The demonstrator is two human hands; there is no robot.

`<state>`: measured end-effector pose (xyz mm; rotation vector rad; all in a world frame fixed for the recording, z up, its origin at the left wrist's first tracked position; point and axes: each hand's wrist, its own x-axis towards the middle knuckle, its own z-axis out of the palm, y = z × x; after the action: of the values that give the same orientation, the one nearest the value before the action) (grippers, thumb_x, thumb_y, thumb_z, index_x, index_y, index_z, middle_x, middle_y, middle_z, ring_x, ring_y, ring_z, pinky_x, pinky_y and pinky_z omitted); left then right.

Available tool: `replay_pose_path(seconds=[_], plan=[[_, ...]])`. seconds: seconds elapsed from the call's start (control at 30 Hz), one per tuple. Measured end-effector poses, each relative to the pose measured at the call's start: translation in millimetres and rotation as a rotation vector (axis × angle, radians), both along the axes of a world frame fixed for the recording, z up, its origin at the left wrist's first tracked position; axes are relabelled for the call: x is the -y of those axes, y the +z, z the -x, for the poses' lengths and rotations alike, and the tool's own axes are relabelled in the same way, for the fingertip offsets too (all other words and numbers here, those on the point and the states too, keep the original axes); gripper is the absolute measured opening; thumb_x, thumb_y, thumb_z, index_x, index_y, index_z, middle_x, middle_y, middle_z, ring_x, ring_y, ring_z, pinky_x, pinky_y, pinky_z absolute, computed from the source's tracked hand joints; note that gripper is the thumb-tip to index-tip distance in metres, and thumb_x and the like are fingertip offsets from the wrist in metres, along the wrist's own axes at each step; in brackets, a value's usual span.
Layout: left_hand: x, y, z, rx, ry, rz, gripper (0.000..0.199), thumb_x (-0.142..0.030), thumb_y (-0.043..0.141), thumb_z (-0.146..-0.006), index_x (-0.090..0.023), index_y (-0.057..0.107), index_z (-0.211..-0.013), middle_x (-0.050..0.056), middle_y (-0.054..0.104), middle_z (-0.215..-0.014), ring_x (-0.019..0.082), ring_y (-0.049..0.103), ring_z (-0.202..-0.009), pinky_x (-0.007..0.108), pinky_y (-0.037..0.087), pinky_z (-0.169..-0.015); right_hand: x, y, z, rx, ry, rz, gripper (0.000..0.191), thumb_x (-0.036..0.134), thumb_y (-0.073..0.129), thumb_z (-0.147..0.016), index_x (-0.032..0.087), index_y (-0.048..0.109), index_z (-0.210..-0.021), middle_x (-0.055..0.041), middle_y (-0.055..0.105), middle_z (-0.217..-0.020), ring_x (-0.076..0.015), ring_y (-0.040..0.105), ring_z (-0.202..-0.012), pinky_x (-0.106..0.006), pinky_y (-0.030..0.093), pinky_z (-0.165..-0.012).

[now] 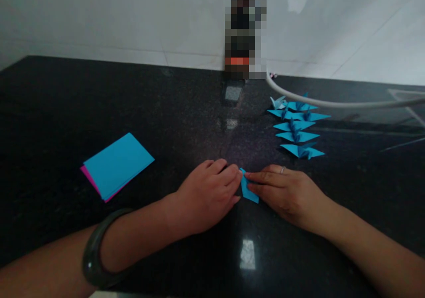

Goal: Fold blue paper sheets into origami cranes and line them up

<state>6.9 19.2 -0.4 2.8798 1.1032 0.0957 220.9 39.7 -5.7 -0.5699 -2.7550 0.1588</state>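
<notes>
The fingers (232, 175) of the left hand (207, 196) bend inward against the left edge of a small folded blue paper (249, 193), while the fingertips (249, 175) of the right hand (292, 194) lie on its right side; whether either set pinches the paper or only presses it, I cannot tell. The folded paper sits between the two hands on the dark speckled counter (186, 112), its pointed lower corner showing toward the person. The left thumb is set apart from the paper's lower left side.

A bangle (91, 258) circles the left forearm and a ring (283, 170) sits on a right finger. To the left, well apart from the left hand, blue paper sheets (119, 165) lie askew over pink paper (91, 180), whose edge peeks out on two sides. Beyond the right hand, origami cranes (301, 151) stand in a close column, the nearest one near the knuckles, so there is less room on that side. A broad stretch of dark surface runs from the hands to the far edge, where the counter meets a pale wall (116, 14). There stands a pixelated object (244, 36), and a white cable (332, 105) sweeps rightward past the farthest cranes.
</notes>
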Motion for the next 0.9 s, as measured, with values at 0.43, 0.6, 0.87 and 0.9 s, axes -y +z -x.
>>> replay_pose_path(seconds=[0.43,0.6,0.87,0.9], plan=[[0.2,-4.8,1.0,0.048,0.015,-0.012,0.041,-0.033,0.041,-0.088,-0.014,0.047,-0.124,0.011,0.056,-0.115,0.025,0.049,-0.104,0.041,0.043,-0.085,-0.5,1.8,0.1,0.033,-0.016,0.015,0.022,0.014,0.046,-0.087,0.01,0.067,-0.095,-0.0122,0.068,-0.104,-0.0176,0.063,-0.085,-0.032,0.053,-0.076],[-2.0,-3.1,0.2,0.031,0.029,0.0,0.041,-0.034,0.041,-0.088,-0.015,0.049,-0.124,0.011,0.054,-0.116,0.027,0.048,-0.105,0.043,0.043,-0.086,-0.1,2.7,1.3,0.051,-0.01,-0.003,0.025,0.016,0.043,-0.089,0.01,0.067,-0.096,-0.011,0.068,-0.106,-0.0178,0.063,-0.084,-0.032,0.053,-0.077],[-1.8,-3.9,-2.5,0.049,0.053,-0.012,0.04,-0.034,0.041,-0.088,-0.015,0.051,-0.121,0.012,0.054,-0.115,0.028,0.047,-0.107,0.045,0.043,-0.087,11.4,18.9,4.6,0.254,-0.051,-0.078,0.023,0.017,0.05,-0.085,0.012,0.065,-0.102,-0.0103,0.066,-0.11,-0.0213,0.062,-0.089,-0.033,0.054,-0.067],[-1.8,-4.0,-2.2,0.05,0.051,-0.011,0.04,-0.035,0.042,-0.088,-0.015,0.051,-0.121,0.012,0.054,-0.115,0.028,0.047,-0.107,0.045,0.043,-0.086,14.0,20.1,4.4,0.279,-0.053,-0.09,0.024,0.017,0.05,-0.085,0.012,0.065,-0.103,-0.0104,0.065,-0.111,-0.0217,0.062,-0.089,-0.033,0.054,-0.066]])
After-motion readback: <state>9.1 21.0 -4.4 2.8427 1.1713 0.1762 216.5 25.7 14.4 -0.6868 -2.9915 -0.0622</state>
